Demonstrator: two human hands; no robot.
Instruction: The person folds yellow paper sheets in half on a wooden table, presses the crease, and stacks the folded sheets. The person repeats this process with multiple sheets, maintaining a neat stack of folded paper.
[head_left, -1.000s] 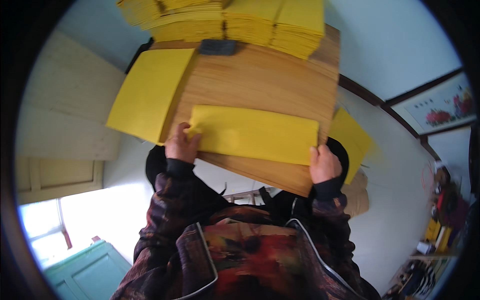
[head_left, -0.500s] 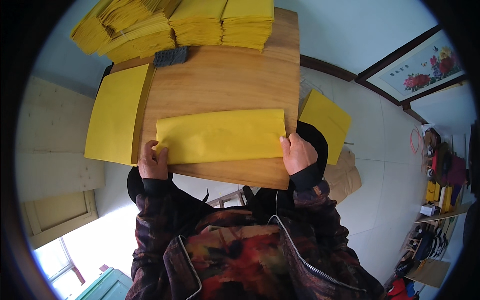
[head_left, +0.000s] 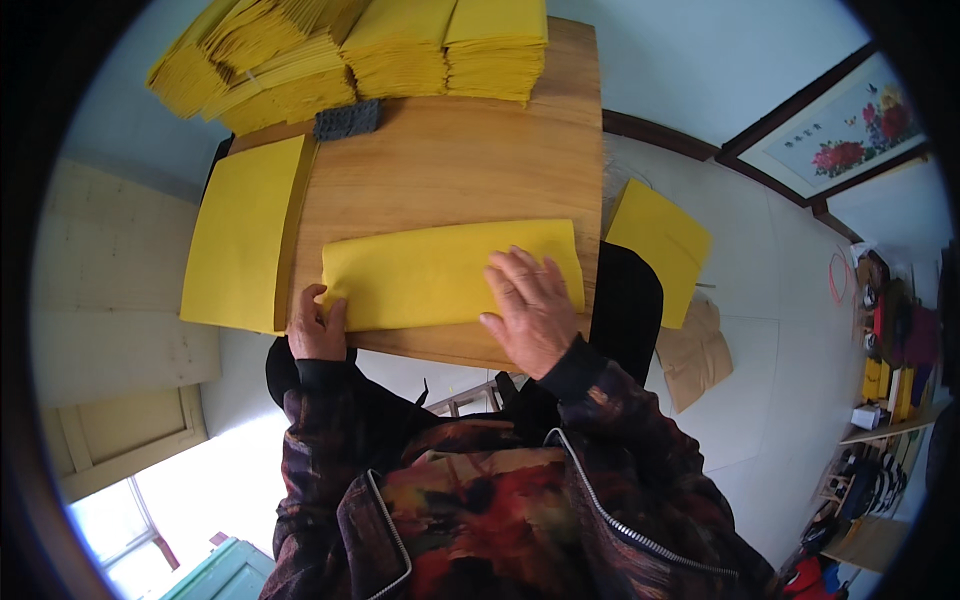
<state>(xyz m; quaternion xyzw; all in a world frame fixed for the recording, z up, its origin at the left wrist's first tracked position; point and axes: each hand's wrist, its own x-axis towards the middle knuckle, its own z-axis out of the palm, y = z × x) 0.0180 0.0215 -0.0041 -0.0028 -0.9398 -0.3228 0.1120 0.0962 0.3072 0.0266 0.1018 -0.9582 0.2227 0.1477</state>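
A folded sheet of yellow paper (head_left: pixel 420 275) lies lengthwise on the wooden table close to its front edge. My left hand (head_left: pixel 318 328) is at its near left corner, fingers curled round the edge and thumb against the paper. Spread flat over the paper's right part is my right hand (head_left: pixel 532 308), its fingers pointing away from me and holding nothing. A thick stack of flat yellow sheets (head_left: pixel 245 230) rests at the table's left side, beside my left hand.
Piles of folded yellow paper (head_left: pixel 395 60) fill the far edge of the wooden table (head_left: pixel 450 160). A dark grey textured block (head_left: pixel 347 119) sits before them. Right of the table, more yellow sheets (head_left: pixel 655 250) stand above brown paper (head_left: pixel 697 358) on the floor.
My right hand has let go of the paper's right end and moved left onto its top, opening flat. My left hand stays at the left corner.
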